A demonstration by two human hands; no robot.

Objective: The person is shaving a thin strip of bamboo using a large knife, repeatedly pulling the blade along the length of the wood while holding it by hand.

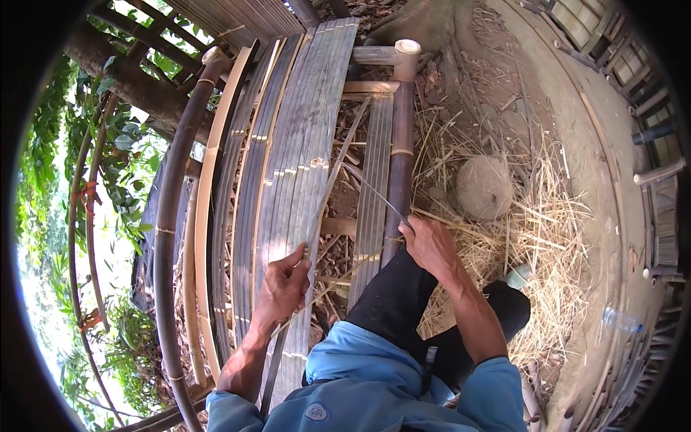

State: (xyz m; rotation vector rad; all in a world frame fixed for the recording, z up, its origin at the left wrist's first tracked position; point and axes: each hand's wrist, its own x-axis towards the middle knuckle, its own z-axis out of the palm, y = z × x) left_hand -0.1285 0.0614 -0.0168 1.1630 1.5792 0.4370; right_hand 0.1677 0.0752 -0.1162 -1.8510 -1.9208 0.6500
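My left hand (282, 284) is closed in a pinch on a long, narrow bamboo strip (335, 173). The strip slants from the far end of the bench down past my left forearm. In my right hand (432, 250), closed in a fist over my thigh, is a slim knife (376, 193); its grip is hidden by the fingers. The thin blade points away and to the left, its tip close to the strip; whether they touch I cannot tell. Under my left hand lies the bench's split-bamboo seat (299, 137).
A dark bamboo rail (167, 216) runs along the left side, and a bamboo post (404, 108) edges the bench's right. Pale shavings (540, 266) cover the ground around a round wood block (484, 189). A plastic bottle (620, 321) lies farther right.
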